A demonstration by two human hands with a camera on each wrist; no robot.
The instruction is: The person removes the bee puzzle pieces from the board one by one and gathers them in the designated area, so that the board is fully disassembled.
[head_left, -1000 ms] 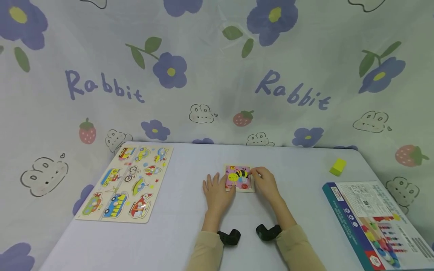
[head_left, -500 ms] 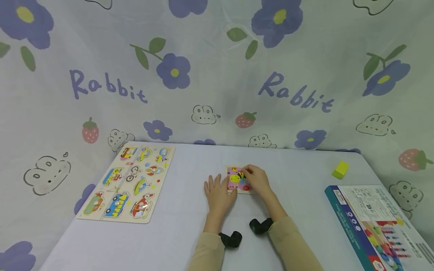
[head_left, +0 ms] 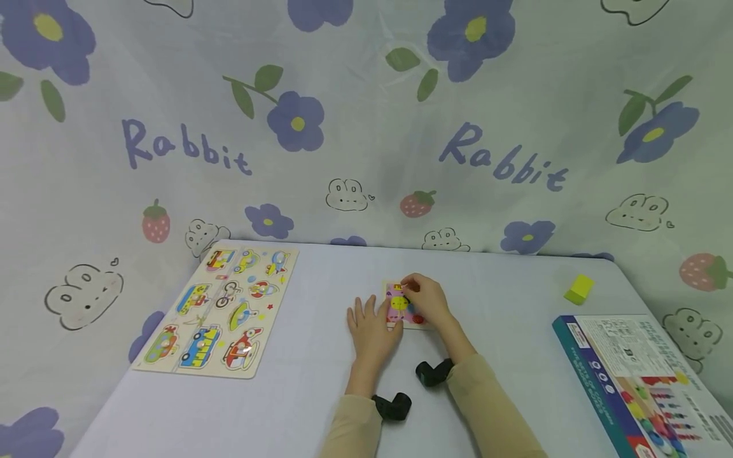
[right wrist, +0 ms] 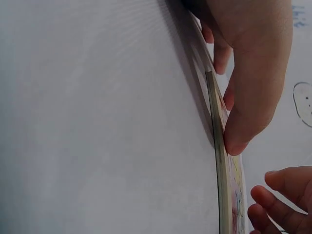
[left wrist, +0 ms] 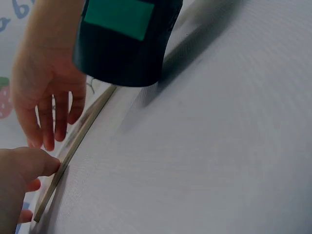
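On the worktop (head_left: 303,401), the roughly square puzzle (head_left: 397,308) lies right of my unclenched left hand (head_left: 371,332), whose thumb touches it, and partly beneath my right hand (head_left: 431,301), loosely curved and apparently empty.

Small board (head_left: 397,308): pink face, printed in yellow and red.
The large board (head_left: 216,315) is printed with multicoloured vehicles (head_left: 200,346) on cream; the block (head_left: 579,289) is coloured yellow; the box (head_left: 618,375) is edged in teal and navy; the pale backdrop (head_left: 366,133) is patterned with purple flowers (head_left: 295,121), green leaves (head_left: 403,59) and red strawberries (head_left: 417,204).
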